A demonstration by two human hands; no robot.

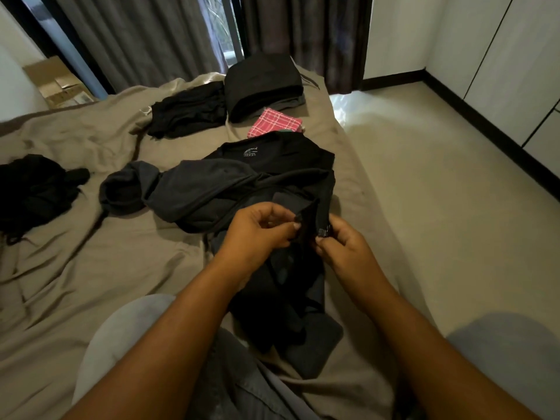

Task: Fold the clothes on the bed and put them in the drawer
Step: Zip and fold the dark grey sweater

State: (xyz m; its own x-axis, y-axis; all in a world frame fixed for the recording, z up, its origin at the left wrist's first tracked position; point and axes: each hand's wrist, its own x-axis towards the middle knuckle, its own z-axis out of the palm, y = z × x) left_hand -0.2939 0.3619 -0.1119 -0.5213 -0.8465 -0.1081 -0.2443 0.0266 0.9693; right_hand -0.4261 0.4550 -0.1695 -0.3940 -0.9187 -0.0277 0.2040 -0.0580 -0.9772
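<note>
- Done, seemingly: folded black stack [263, 83].
- Nearer than the stack: left hand [257, 234] and right hand [342, 244] pinching a dark garment [291, 286].
- Left of the stack, unfolded: grey hoodie [197, 189], black heap [33, 189]; drawer unseen.

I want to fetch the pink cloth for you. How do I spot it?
Go to the far end of the bed, by the curtains, where a tall folded black stack sits. The pink cloth lies between it and the black T-shirt with a printed label. It alone is pink and checked; its neighbours are dark.
</note>
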